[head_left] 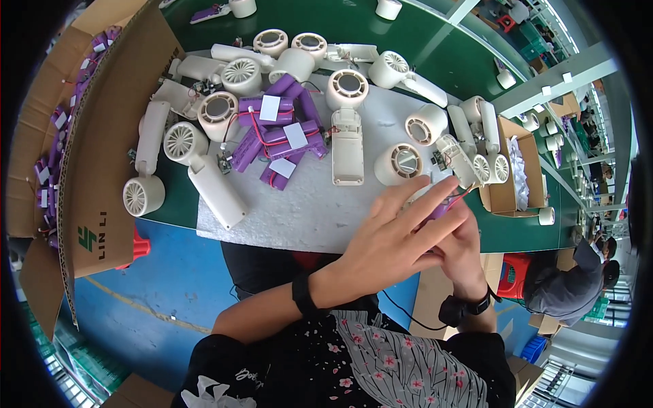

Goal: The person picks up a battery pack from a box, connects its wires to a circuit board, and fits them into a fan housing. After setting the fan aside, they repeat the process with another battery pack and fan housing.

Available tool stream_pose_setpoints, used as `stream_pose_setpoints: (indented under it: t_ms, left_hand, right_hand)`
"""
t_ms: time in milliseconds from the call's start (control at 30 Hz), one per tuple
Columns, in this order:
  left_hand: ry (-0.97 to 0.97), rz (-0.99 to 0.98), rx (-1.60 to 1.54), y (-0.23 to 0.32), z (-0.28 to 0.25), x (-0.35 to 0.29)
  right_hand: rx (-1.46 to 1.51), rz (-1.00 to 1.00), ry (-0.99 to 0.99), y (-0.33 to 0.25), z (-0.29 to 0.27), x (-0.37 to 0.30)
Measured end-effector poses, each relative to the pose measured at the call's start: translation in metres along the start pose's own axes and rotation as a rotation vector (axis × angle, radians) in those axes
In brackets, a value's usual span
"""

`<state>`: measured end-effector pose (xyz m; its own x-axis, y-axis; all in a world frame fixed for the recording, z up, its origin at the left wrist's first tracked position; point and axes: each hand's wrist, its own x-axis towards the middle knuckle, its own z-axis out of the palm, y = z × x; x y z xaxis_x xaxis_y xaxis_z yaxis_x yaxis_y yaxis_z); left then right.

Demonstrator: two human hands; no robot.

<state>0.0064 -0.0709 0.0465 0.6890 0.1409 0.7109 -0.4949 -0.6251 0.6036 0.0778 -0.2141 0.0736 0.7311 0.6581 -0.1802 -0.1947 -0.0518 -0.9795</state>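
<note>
We see both hands close together at the near edge of the grey mat [306, 211], just right of the middle. The left hand [391, 245] lies on top, with its fingers stretched out and pointing to the right, and it covers most of what is under it. The right hand [462, 251] is below and behind it, and its fingers curl around a purple battery [441, 209], so this hand is closed on it. Thin red wires [461, 196] come out of the battery between the two hands. Whether the left hand really grips the battery or only rests on it, we cannot tell, because the palm hides the contact. Just behind the hands stand some white fan heads [400, 163] on the mat. Farther back, in the middle of the mat, there is a pile of purple batteries [279, 136] with red wires and white labels, well apart from the hands. Around the pile lie many white fan bodies with handles [216, 190]. On the left stands an open cardboard box [102, 156] with more purple pieces inside. Another person [578, 285] sits at the right side.
</note>
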Motion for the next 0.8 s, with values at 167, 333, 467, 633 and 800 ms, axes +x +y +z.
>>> stream_pose_setpoints:
  t_ms: [167, 333, 467, 633, 800]
  left_hand:
    - [-0.012, -0.307, -0.088, -0.012, -0.001, -0.041]
    - [-0.067, -0.423, -0.023, -0.024, 0.0, -0.046]
    - [-0.128, -0.38, -0.069, -0.03, -0.006, -0.04]
    - [-0.189, -0.392, -0.145, -0.033, -0.014, -0.04]
    - [-0.214, -0.41, -0.152, -0.036, -0.017, -0.041]
  right_hand:
    - [0.057, -0.07, 0.002, 0.007, -0.043, 0.004]
    - [-0.68, -0.318, 0.0, 0.017, -0.013, 0.017]
    - [-0.818, -0.478, -0.055, 0.032, -0.001, 0.023]
    - [-0.701, -0.404, 0.048, 0.044, -0.001, 0.016]
    - [-0.751, -0.407, 0.038, 0.038, 0.001, 0.017]
